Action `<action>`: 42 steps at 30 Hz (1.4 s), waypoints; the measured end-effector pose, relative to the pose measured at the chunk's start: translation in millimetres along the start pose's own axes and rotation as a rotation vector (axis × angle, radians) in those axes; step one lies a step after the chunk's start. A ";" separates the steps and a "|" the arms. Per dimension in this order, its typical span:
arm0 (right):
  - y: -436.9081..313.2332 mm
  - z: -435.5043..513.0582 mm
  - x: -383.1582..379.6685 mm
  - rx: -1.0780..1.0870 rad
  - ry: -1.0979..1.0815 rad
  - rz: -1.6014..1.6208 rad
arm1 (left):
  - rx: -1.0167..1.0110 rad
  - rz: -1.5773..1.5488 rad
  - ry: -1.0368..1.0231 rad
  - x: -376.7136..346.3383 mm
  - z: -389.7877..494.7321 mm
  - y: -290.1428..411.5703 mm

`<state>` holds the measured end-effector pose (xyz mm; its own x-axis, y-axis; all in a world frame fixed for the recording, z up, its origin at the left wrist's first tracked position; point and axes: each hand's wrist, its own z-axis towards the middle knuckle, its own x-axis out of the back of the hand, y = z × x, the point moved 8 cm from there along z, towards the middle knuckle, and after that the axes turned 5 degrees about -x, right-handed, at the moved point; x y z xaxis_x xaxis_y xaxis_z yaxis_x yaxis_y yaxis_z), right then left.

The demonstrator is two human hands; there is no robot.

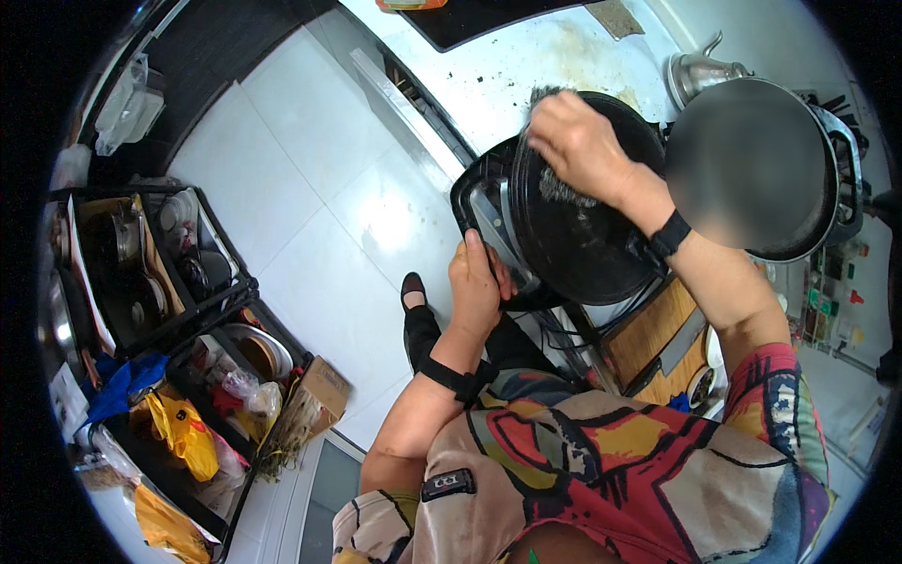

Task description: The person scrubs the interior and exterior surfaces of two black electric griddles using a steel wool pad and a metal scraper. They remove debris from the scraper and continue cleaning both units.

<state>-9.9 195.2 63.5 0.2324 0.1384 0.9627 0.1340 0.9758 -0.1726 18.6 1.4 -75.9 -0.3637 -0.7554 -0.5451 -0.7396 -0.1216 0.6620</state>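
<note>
My left hand [479,275] grips the black rim of a dark appliance or pan base [468,190] at its lower left side. A round black pan-like plate [592,247] lies tilted over it. On that plate's upper left part, my right hand [574,141] is closed on a grey steel-wool scouring pad [546,93], partly hidden by the fingers. Another patch of grey wiry material [564,190] shows below the hand. To the right stands a large round pot [835,197] with a side handle; its inside is blurred.
A metal kettle [708,70] stands on the stained white counter [486,77], near a black hob [458,21]. A knife [683,342] lies on a wooden cutting board [634,342] at the lower right. An open drawer [416,113] juts out. Crowded storage racks [246,289] stand at the left.
</note>
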 end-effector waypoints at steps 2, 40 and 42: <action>10.6 6.3 5.7 -0.096 0.041 -0.094 | -0.001 -0.023 -0.009 -0.9 -0.6 0.4; 14.8 8.8 -12.6 -0.015 -0.114 0.066 | 0.030 -0.064 -0.031 -3.9 -3.1 2.9; 0.9 8.5 -10.5 0.000 -0.133 0.093 | 0.046 -0.052 -0.023 -3.3 -3.6 2.6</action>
<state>-20.4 196.1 55.0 0.1136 0.2489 0.9618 0.1175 0.9579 -0.2618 20.0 1.3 -70.6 -0.3363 -0.7340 -0.5900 -0.7829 -0.1302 0.6083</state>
